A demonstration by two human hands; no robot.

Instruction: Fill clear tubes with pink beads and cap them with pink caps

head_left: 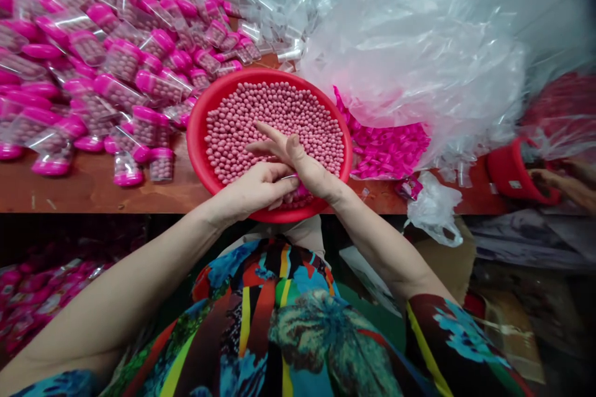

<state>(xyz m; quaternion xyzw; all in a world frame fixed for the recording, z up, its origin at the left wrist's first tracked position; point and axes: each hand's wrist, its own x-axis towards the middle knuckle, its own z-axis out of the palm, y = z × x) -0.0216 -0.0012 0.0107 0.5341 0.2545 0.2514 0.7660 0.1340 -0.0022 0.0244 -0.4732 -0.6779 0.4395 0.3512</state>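
Observation:
A red basin point(198, 136) full of small pink balls point(279, 102) stands at the table's front edge. Over its near side, my left hand point(261, 189) is closed round a small container, of which only a bit of pink shows between the hands. My right hand point(298, 161) reaches across from the right, with its fingers spread over the balls and its palm close above the left fingertips. Most of the container is hidden by both hands.
Filled clear containers with pink caps point(121, 62) cover the table's left. Clear empty containers point(284, 12) lie behind the basin. Right of it are pink caps point(391, 149) under a plastic bag point(419, 49). Another person's hand point(554, 180) is at a red bucket point(507, 170).

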